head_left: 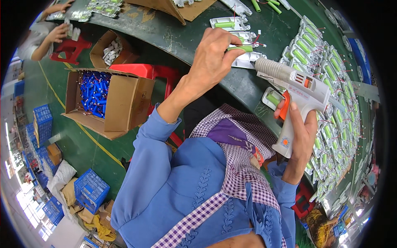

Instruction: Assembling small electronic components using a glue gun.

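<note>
My left hand (216, 53) pinches a green cylindrical battery (243, 48) with thin red wires, just above the dark green table. Below and beside it lie white plastic shells (248, 60), one with a green battery (224, 25) in it. My right hand (301, 131) grips a white hot glue gun (308, 93), fingers around the handle near its orange trigger (285, 105). The gun's ribbed front end points left, close to the shells and a little right of the held battery. Another shell with a green battery (273, 98) sits by the table edge, left of the gun.
Rows of white shells with green batteries (331, 128) cover the table's right side. Cardboard stands at the far edge (165, 8). At left are a box of blue batteries (94, 93), a box of white parts (111, 53) and a red stool (132, 70). A co-worker's hands (58, 32) work far left.
</note>
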Tool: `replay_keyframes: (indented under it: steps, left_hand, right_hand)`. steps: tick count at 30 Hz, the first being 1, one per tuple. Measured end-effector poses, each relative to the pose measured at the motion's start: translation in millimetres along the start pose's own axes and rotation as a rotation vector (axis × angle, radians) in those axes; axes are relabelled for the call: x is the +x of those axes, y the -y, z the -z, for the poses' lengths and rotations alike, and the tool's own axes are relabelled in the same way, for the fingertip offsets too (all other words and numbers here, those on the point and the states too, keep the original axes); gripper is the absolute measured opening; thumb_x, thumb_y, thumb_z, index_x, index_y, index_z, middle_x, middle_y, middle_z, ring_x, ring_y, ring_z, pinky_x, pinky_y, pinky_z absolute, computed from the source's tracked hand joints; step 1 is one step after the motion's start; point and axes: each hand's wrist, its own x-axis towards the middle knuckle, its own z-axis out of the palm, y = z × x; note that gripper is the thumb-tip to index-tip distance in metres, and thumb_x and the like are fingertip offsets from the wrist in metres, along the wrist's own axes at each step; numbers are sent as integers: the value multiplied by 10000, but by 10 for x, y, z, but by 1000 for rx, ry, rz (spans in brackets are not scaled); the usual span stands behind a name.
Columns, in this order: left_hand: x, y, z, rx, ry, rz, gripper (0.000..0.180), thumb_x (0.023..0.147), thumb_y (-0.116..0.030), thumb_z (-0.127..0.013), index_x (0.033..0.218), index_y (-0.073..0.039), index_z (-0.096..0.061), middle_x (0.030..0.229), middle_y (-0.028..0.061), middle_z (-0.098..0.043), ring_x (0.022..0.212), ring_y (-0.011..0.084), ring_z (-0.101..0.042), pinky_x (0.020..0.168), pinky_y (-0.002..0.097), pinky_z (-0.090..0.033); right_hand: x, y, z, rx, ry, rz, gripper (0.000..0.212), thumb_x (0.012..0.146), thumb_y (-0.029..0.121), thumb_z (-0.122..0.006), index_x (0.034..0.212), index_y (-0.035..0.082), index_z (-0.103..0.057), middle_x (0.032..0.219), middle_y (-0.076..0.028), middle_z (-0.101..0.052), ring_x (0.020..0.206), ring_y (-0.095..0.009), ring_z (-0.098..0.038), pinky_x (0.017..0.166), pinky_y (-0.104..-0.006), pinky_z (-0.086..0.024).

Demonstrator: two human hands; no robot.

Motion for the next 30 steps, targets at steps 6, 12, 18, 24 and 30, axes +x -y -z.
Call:
replay_keyframes:
  steps: [6,12,18,24,30]
  left_hand:
    - [-10,54,-209,54,34,-41,198,761,-98,-736,931,-13,-678,934,119,-609,914,309,-560,790,391,-464]
    - [-50,11,-287,119,136,14,183,747,-93,-739,888,-5,-663,936,116,-556,971,312,-542,816,418,-465]
    - [-69,-9,-291,152,174,75,176,743,-88,-737,874,-2,-656,941,121,-550,983,324,-542,826,427,-465]
    - [-73,30,-295,95,163,77,179,738,-78,-737,873,4,-654,940,141,-547,984,344,-542,840,433,-454]
    - [-76,51,-310,76,134,66,202,721,-74,-751,870,16,-648,927,159,-555,961,352,-548,832,434,-452]
  right_hand:
    - [-53,-2,7,57,-3,-22,356,945,177,-576,1183,-77,-499,926,-153,-653,764,-196,-640,713,-319,-517]
    - [-138,17,19,94,-78,7,358,946,166,-572,1185,-85,-485,944,-175,-647,785,-214,-648,727,-343,-530]
    - [-165,59,-4,87,-42,18,334,952,145,-555,1184,-85,-480,946,-176,-646,789,-217,-646,730,-338,-528]
    - [-57,95,-55,38,-30,53,319,954,146,-556,1173,-78,-498,934,-158,-651,777,-199,-639,721,-318,-521]
    - [17,92,-78,-20,-10,32,327,952,176,-570,1163,-67,-515,921,-134,-654,763,-170,-628,712,-300,-506]
